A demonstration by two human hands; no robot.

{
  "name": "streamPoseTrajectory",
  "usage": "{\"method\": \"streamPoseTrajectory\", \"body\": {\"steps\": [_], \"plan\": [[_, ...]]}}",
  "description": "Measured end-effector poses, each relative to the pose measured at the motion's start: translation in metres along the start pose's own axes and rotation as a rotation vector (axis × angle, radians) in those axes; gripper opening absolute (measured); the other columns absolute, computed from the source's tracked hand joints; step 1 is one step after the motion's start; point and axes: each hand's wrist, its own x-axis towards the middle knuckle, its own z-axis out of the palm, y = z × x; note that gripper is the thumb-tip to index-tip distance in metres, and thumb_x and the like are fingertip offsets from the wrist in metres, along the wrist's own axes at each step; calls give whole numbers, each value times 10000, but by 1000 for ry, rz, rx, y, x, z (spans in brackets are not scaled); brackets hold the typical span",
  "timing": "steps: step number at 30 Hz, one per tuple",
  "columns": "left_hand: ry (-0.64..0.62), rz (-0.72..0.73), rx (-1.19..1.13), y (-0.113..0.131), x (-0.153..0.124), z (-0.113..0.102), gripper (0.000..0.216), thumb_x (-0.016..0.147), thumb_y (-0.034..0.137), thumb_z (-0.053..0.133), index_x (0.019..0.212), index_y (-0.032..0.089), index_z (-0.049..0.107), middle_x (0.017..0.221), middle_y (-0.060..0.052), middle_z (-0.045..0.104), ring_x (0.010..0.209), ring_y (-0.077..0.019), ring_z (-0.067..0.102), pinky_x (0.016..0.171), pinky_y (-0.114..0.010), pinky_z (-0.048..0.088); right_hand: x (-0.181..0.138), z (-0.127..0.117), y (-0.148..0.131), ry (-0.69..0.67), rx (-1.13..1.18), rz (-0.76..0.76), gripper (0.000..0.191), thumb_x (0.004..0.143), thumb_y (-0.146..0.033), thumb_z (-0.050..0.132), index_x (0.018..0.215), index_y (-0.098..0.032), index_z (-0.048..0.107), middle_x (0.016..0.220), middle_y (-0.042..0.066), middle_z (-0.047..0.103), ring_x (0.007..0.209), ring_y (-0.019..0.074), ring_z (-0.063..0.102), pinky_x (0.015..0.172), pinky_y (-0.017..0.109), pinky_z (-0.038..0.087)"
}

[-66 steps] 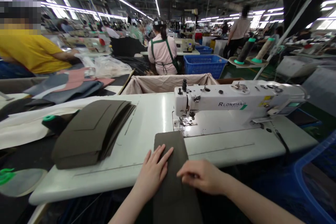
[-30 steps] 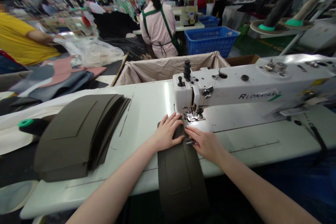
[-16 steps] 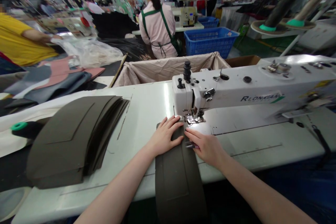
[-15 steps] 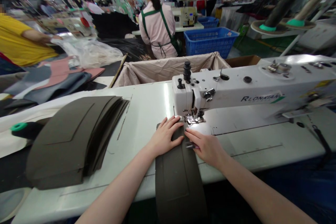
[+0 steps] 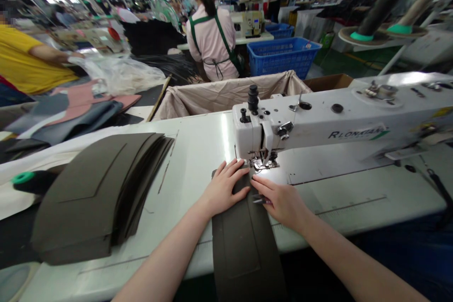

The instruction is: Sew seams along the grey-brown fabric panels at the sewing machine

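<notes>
A dark olive panel [image 5: 244,245] runs from the sewing machine's presser foot [image 5: 264,164] down over the table's front edge. Spread flat on its upper part is my left hand [image 5: 223,188], fingers apart and tips close to the foot. My right hand [image 5: 285,203] touches the panel's right edge with its fingertips just below the foot. Tucked in that hand is a pair of thread snips [image 5: 260,200], blades pointing left; their handles are mostly hidden by the fingers. The needle area is too small to make out clearly.
A stack of similar olive panels [image 5: 92,179] lies left on the table [image 5: 187,151], beside a dark thread cone [image 5: 33,181]. The white sewing machine [image 5: 304,125] spans the right. Behind the table stands a cloth-lined bin [image 5: 212,99]; co-workers sit beyond.
The view has shifted slightly. Both hands keep nearly the same places on the panel, close to the presser foot, and the snips stay in my right hand.
</notes>
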Motion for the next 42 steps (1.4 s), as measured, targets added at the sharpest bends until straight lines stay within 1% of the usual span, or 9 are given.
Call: {"method": "streamPoseTrajectory", "body": {"steps": [8,13,18,22,25,27,29,34,42], "plan": [[1,-4,12,1,0,1,449,895,436,520,1318,287,492,1508,-32,367,1417,-234,272,1183,-469,169,0,1,0,15,0,13,597,851,-181,474,1432,-297,401,1492,-2,402,1183,221,566,932,340,495],[15,-14,15,1,2,1,447,897,435,515,1319,289,490,1488,-31,394,1404,-235,298,1179,-464,184,1,0,-1,23,-15,27,601,852,-204,475,1439,-296,387,1494,-5,399,1150,226,588,898,353,516],[18,3,7,0,2,1,425,909,430,499,1309,286,497,1489,-26,389,1406,-232,290,1184,-464,168,0,-1,-2,30,2,8,569,850,-190,472,1411,-277,433,1484,-3,417,1170,211,571,962,336,477],[37,18,8,-1,0,1,423,906,410,516,1311,290,503,1486,-28,386,1398,-240,291,1180,-469,164,-1,-2,-3,28,1,5,568,852,-182,465,1413,-267,430,1483,-2,418,1192,210,555,966,334,473],[61,40,-6,-1,-2,-3,369,896,393,538,1252,297,559,1422,-37,448,1323,-253,379,1131,-472,253,-1,-3,-4,27,-10,8,569,864,-204,472,1425,-270,412,1487,4,411,1186,216,560,951,337,482],[53,62,-22,0,-3,-6,325,891,390,548,1198,295,598,1310,-47,521,1218,-250,456,1059,-454,339,-1,-3,-4,32,-17,11,559,875,-220,474,1427,-277,409,1487,5,412,1178,218,566,940,339,489],[33,81,-36,1,-5,-8,309,885,389,557,1171,287,614,1200,-53,558,1118,-243,498,990,-433,391,-1,-4,-5,35,-23,8,554,882,-230,477,1429,-280,405,1485,5,414,1173,218,569,935,341,492],[14,89,-56,1,-7,-9,329,882,361,566,1200,283,597,1131,-55,545,1028,-229,510,935,-400,420,-2,-3,-5,36,-30,5,551,879,-231,490,1423,-276,413,1481,11,420,1164,217,575,927,341,497],[41,96,-63,-1,-4,-8,353,885,346,561,1232,282,582,1150,-61,540,1044,-233,494,951,-402,414,-2,-3,-4,30,-38,7,560,867,-215,504,1417,-270,417,1478,19,424,1167,213,572,925,336,493]]}}
